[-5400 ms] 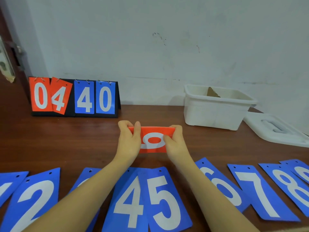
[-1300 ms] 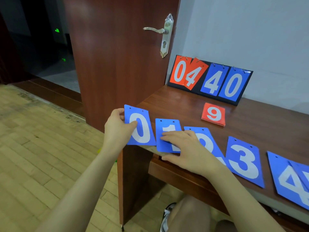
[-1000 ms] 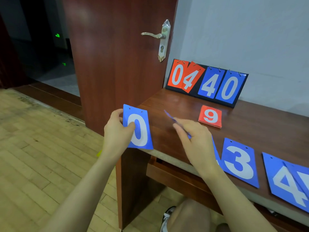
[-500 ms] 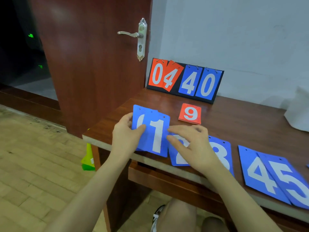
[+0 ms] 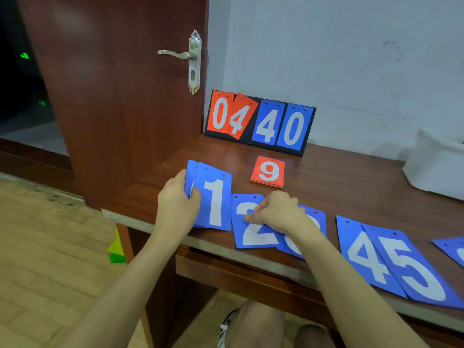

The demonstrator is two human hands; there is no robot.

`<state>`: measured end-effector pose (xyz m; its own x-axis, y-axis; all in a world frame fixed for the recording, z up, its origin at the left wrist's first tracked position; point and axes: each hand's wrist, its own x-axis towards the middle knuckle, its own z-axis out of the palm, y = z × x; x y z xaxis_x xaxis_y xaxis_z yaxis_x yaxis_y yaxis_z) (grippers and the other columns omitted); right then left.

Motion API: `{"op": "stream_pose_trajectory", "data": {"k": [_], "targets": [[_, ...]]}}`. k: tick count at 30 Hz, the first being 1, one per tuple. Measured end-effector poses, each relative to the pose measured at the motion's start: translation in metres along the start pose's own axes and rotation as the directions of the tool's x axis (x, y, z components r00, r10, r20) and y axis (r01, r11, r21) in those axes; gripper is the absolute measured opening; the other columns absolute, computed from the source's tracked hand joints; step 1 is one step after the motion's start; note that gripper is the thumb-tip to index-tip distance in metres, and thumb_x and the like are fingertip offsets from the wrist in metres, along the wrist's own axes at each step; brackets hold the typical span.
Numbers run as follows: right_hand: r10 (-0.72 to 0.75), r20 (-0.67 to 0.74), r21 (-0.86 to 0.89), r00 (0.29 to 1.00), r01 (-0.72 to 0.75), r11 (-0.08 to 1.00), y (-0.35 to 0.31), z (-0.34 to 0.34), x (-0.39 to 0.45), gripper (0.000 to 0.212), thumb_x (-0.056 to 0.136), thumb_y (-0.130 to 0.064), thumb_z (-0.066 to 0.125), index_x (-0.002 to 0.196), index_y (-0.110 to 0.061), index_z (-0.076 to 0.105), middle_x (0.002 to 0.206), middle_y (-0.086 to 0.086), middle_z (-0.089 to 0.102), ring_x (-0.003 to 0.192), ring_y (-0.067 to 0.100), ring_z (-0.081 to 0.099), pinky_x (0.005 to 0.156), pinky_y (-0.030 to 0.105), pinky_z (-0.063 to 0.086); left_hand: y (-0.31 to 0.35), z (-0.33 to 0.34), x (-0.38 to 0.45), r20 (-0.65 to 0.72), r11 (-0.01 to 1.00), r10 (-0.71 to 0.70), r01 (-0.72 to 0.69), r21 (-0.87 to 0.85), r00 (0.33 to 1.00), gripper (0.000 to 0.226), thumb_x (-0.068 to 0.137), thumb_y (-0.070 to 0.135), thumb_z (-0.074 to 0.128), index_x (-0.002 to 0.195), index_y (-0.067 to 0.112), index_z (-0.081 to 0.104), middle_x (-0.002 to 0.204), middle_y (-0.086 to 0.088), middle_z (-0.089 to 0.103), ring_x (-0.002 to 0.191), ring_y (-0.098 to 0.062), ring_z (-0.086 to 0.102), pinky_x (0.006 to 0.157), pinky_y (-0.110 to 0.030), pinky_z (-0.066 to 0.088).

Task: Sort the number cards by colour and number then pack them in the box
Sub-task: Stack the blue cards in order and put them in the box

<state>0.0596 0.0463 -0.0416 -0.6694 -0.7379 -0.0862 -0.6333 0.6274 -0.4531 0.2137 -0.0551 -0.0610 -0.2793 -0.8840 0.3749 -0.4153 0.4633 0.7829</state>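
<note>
My left hand [image 5: 177, 207] holds a small stack of blue cards, the blue 1 card [image 5: 216, 200] on top of the blue 0 card, whose left edge [image 5: 188, 177] peeks out. My right hand [image 5: 277, 212] rests with curled fingers on the blue 2 card [image 5: 251, 234], which lies on the table over the blue 3 card [image 5: 312, 217]. Blue 4 [image 5: 361, 257] and blue 5 [image 5: 414, 272] cards lie overlapped to the right. A red stack with a 9 on top [image 5: 268, 172] sits behind. The white box [image 5: 437, 169] is at the far right edge.
A black flip scoreboard [image 5: 261, 123] showing 04 in red and 40 in blue stands against the wall. An open wooden door [image 5: 120, 96] with a metal handle [image 5: 180, 55] is at the table's left end. Another blue card [image 5: 452, 249] lies at the right frame edge.
The blue 1 card has gone onto the blue 0 card in my left hand. My right hand has shifted onto the blue 2 card and curled its fingers.
</note>
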Motion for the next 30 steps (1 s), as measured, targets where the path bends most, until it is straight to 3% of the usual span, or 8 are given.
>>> {"op": "stream_pose_trajectory", "data": {"k": [3, 6, 9, 12, 17, 24, 27, 30], "targets": [[-0.045, -0.114, -0.124, 0.992, 0.031, 0.992, 0.007, 0.005, -0.005, 0.056, 0.073, -0.060, 0.066, 0.107, -0.017, 0.054, 0.111, 0.003, 0.037, 0.113, 0.026, 0.034, 0.091, 0.036, 0.026, -0.004, -0.002, -0.001, -0.014, 0.998, 0.031, -0.031, -0.057, 0.999, 0.051, 0.092, 0.014, 0.052, 0.140, 0.016, 0.035, 0.126, -0.009, 0.056, 0.116, -0.025, 0.052, 0.096, -0.036, 0.044], [-0.177, -0.162, -0.188, 0.971, 0.145, 0.971, 0.014, 0.014, -0.012, 0.048, 0.087, -0.056, 0.051, 0.123, -0.025, 0.053, 0.127, -0.001, 0.041, 0.123, 0.022, 0.030, 0.105, 0.040, 0.017, -0.007, -0.004, -0.004, -0.060, 0.993, 0.084, -0.089, -0.075, 0.995, 0.039, 0.089, 0.011, 0.056, 0.127, 0.015, 0.046, 0.119, -0.005, 0.058, 0.108, -0.020, 0.055, 0.086, -0.026, 0.043], [-0.339, -0.197, -0.264, 0.920, 0.283, 0.922, 0.010, 0.023, -0.017, 0.042, 0.092, -0.051, 0.045, 0.127, -0.030, 0.053, 0.130, -0.008, 0.046, 0.127, 0.016, 0.029, 0.107, 0.039, 0.007, -0.012, -0.008, -0.008, -0.098, 0.993, 0.073, -0.082, -0.084, 0.992, 0.033, 0.088, 0.012, 0.058, 0.121, 0.013, 0.051, 0.116, -0.002, 0.059, 0.107, -0.019, 0.056, 0.087, -0.027, 0.043], [-0.335, -0.162, -0.241, 0.928, 0.292, 0.925, 0.002, 0.031, -0.020, 0.051, 0.089, -0.058, 0.046, 0.126, -0.024, 0.051, 0.133, -0.007, 0.045, 0.127, 0.016, 0.034, 0.109, 0.040, 0.009, -0.019, -0.016, -0.013, -0.142, 0.992, 0.057, -0.072, -0.102, 0.988, 0.035, 0.088, 0.012, 0.059, 0.121, 0.013, 0.051, 0.117, -0.001, 0.059, 0.106, -0.019, 0.056, 0.089, -0.031, 0.045], [-0.250, -0.139, -0.317, 0.958, 0.196, 0.928, -0.011, 0.036, -0.021, 0.068, 0.075, -0.077, 0.044, 0.100, -0.015, 0.057, 0.129, 0.002, 0.043, 0.128, 0.025, 0.029, 0.109, 0.045, 0.013, -0.034, -0.033, -0.018, -0.221, 0.995, 0.032, -0.052, -0.085, 0.975, 0.036, 0.087, 0.011, 0.058, 0.122, 0.010, 0.051, 0.119, -0.004, 0.058, 0.109, -0.020, 0.055, 0.091, -0.031, 0.044], [-0.380, -0.053, -0.263, 0.924, 0.354, 0.898, -0.014, 0.038, -0.038, 0.065, 0.086, -0.066, 0.041, 0.135, -0.023, 0.044, 0.147, -0.003, 0.034, 0.137, 0.017, 0.024, 0.112, 0.040, 0.008, -0.044, -0.038, -0.026, -0.245, 0.999, -0.017, 0.007, -0.040, 0.969, 0.037, 0.089, 0.010, 0.054, 0.126, 0.007, 0.050, 0.124, -0.009, 0.052, 0.112, -0.020, 0.049, 0.083, -0.014, 0.029], [-0.432, -0.109, -0.301, 0.895, 0.385, 0.872, -0.009, 0.041, -0.049, 0.065, 0.089, -0.065, 0.036, 0.138, -0.023, 0.041, 0.150, -0.006, 0.033, 0.137, 0.015, 0.027, 0.112, 0.037, 0.007, -0.046, -0.037, -0.033, -0.261, 0.999, -0.003, -0.010, -0.046, 0.965, 0.036, 0.090, 0.010, 0.054, 0.125, 0.007, 0.050, 0.123, -0.009, 0.052, 0.111, -0.019, 0.050, 0.083, -0.012, 0.029], [-0.469, -0.185, -0.307, 0.863, 0.403, 0.862, -0.007, 0.046, -0.055, 0.057, 0.088, -0.064, 0.039, 0.127, -0.024, 0.048, 0.137, -0.008, 0.046, 0.129, 0.013, 0.036, 0.108, 0.034, 0.009, -0.049, -0.036, -0.041, -0.282, 0.996, -0.012, -0.013, -0.086, 0.959, 0.035, 0.091, 0.011, 0.052, 0.125, 0.008, 0.049, 0.121, -0.008, 0.052, 0.108, -0.016, 0.049, 0.085, -0.015, 0.033]]}}
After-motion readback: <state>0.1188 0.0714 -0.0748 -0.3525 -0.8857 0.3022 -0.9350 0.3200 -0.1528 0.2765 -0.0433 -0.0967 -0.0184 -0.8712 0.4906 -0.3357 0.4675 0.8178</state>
